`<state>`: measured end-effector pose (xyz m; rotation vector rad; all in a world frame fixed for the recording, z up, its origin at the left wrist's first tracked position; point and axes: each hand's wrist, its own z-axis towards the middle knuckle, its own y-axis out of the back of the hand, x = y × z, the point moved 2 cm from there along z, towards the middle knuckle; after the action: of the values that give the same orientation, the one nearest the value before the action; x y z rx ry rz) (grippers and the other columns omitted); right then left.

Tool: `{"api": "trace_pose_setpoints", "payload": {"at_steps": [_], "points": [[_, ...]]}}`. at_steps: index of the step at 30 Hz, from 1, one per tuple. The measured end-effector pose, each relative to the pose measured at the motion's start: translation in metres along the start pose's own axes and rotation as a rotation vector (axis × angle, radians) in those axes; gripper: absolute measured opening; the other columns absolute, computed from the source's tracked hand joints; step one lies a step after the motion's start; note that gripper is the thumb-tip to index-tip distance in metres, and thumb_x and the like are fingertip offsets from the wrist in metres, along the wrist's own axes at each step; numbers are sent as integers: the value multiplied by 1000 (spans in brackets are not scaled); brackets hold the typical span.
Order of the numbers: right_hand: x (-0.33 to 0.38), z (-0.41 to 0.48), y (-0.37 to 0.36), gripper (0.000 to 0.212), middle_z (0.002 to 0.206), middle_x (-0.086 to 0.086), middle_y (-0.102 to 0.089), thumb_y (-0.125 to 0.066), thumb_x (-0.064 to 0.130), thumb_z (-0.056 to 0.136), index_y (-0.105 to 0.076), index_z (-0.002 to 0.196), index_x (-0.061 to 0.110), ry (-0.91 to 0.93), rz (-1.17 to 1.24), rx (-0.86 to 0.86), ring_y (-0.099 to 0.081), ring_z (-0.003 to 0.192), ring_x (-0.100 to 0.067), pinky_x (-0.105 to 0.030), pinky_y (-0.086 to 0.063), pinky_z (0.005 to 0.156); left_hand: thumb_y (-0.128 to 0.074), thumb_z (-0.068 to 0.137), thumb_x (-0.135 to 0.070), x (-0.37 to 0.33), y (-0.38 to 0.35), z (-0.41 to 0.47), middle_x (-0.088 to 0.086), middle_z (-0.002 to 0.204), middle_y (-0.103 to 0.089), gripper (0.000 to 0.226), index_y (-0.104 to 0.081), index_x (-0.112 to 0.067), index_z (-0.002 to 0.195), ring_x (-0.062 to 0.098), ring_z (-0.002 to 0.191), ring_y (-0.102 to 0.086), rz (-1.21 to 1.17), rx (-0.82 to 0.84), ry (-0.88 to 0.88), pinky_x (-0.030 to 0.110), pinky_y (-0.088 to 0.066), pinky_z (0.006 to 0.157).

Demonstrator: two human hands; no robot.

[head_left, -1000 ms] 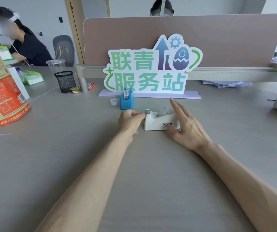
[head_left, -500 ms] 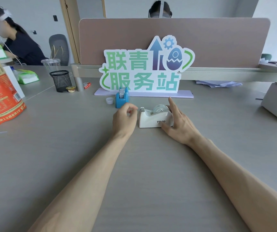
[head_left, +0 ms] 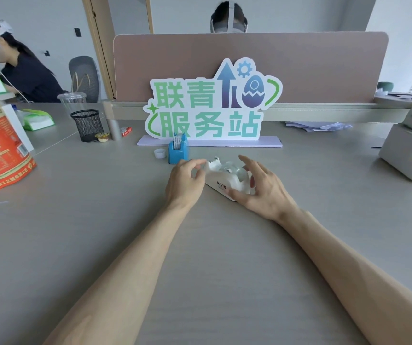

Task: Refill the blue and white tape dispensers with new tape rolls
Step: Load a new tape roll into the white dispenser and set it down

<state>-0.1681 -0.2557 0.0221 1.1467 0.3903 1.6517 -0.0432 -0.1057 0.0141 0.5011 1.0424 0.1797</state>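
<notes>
The grey desk [head_left: 100, 232] fills most of the frame, with a standing sign [head_left: 212, 105] at upper centre. The white tape dispenser [head_left: 224, 181], at centre frame, now stands tilted with its cutter end raised toward the upper left; half a second ago it sat flat on the desk. This suggests it is being lifted or turned for a check of the loaded roll, so the white unit's refill appears close to done.

The right hand [head_left: 262, 190] is clamped on the dispenser's rear, thumb on the near side wall, fingers spread over the top. The left hand [head_left: 185, 181] sits just beside the cutter end, thumb and forefinger curled near each other; whether they pinch the tape end cannot be told.

Containers:
- White dispenser cradle: holds a clear tape roll [head_left: 232, 168].
- Blue tape dispenser [head_left: 178, 151], above and left of the hands: holds a roll in its slot.
- Black mesh pen cup [head_left: 87, 125], upper left: contents not visible.
- Small white cap [head_left: 160, 153], beside the blue unit.
</notes>
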Motion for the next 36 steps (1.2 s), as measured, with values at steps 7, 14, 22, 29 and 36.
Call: {"api": "trace_pose_setpoints", "payload": {"at_steps": [7, 14, 22, 29, 36], "points": [[2, 3, -6, 51, 87, -1, -72, -71, 58, 71, -61, 107, 24, -178, 67, 131, -64, 83, -23, -41, -52, 82, -46, 83, -24, -3, -1, -4, -13, 106, -72, 31, -70, -34, 100, 10, 102, -63, -52, 150, 48, 32, -52, 87], [15, 30, -29, 48, 95, -6, -69, -69, 54, 77, -59, 101, 14, -313, -12, 164, -62, 90, -29, -35, -47, 70, -41, 97, -14, 1, -5, 13, -7, 125, -66, 36, -65, -22, 122, 13, 107, -66, -118, 234, 60, 26, -55, 52], [6, 82, -51, 59, 117, -12, -64, -52, 61, 87, -45, 116, 11, -418, -231, 279, -60, 109, -34, -36, -38, 76, -35, 103, -14, 12, -16, 55, -4, 136, -59, 39, -52, -20, 137, 8, 114, -60, -207, 366, 205, 19, -47, 38], [-10, 120, -55, 27, 68, 2, -50, -56, 3, 91, -41, 75, 17, -439, -187, 404, -53, 53, -21, -27, -42, 47, -26, 100, -9, 12, -36, 85, -10, 142, -51, 51, -50, -33, 138, 15, 123, -50, -71, 425, 218, 18, -50, 44], [-20, 112, -49, 33, 106, -4, -61, -51, 39, 94, -52, 113, 13, -330, -208, 319, -61, 93, -30, -34, -48, 73, -30, 89, -5, 8, -42, 85, -9, 137, -55, 57, -53, -32, 133, 21, 105, -57, 33, 390, 171, 32, -57, 68]]}}
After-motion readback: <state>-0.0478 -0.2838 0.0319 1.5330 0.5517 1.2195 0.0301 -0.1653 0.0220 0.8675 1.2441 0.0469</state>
